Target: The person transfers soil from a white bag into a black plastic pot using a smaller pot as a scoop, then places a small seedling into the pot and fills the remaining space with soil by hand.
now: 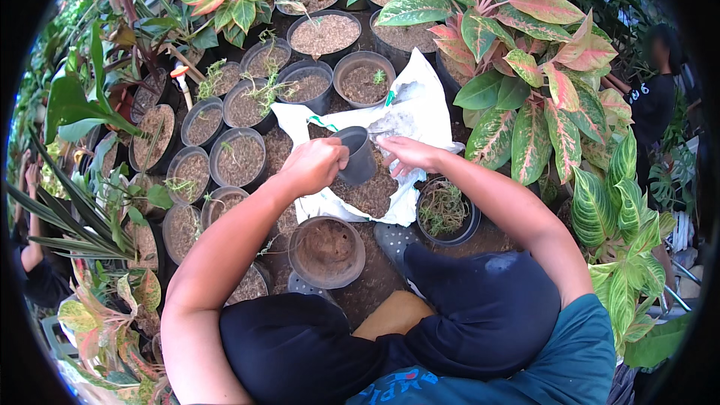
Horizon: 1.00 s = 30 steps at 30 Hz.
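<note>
My left hand [320, 162] grips the rim of a small black plastic pot [359, 158], tilted over an open white plastic sack [430, 115]. Brown potting mix [368, 196] fills the sack's mouth below. Just right of the pot is my right hand [409, 154], palm partly turned in, fingers apart and nothing visible in them. Between my feet and the sack stands a larger pot [327, 252] with soil low inside it. A black pot of tangled green cuttings [444, 208] sits to the right of the sack.
Several soil-filled pots [238, 156] crowd the left, some with small sprigs. Pink-and-green aglaonemas [540, 45] lean in from the right. An orange-capped mushroom ornament [180, 73] stands at left. A person [652, 95] is at far right; another person's arm [34, 214] shows at far left.
</note>
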Available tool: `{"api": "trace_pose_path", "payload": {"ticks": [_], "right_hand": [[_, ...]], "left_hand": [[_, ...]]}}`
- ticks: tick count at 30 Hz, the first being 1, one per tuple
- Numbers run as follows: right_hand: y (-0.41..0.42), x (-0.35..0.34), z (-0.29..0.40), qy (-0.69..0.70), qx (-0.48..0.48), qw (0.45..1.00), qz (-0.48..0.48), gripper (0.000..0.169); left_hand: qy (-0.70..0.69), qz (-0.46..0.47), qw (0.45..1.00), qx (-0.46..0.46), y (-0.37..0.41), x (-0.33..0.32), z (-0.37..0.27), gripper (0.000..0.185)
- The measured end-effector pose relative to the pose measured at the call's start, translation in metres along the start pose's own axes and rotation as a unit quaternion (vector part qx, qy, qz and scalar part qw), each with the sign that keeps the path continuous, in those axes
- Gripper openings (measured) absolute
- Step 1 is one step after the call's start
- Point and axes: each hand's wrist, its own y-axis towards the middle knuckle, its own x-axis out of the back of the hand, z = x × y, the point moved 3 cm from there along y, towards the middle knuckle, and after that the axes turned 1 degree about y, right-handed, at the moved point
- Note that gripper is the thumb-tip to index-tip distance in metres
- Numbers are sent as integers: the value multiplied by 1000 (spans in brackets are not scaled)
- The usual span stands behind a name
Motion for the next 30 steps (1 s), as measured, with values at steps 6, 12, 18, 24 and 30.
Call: {"api": "trace_pose_path", "payload": {"ticks": [6,12,18,24,30], "right_hand": [[-10,10,5,176,36,984,17,97],[-7,25,8,116,63,991,-14,81],[1,18,14,-244,110,947,-176,89],[0,26,5,-323,52,905,-273,92],[29,41,-32,-323,-5,919,-225,97]], "left_hand": [[-15,-14,1000,-23,14,-14,-22,7],[31,65,995,-71,14,-30,-27,7],[80,294,951,50,9,-66,13,39],[115,378,901,178,-19,-73,52,71],[121,411,890,153,-24,-68,64,63]]}}
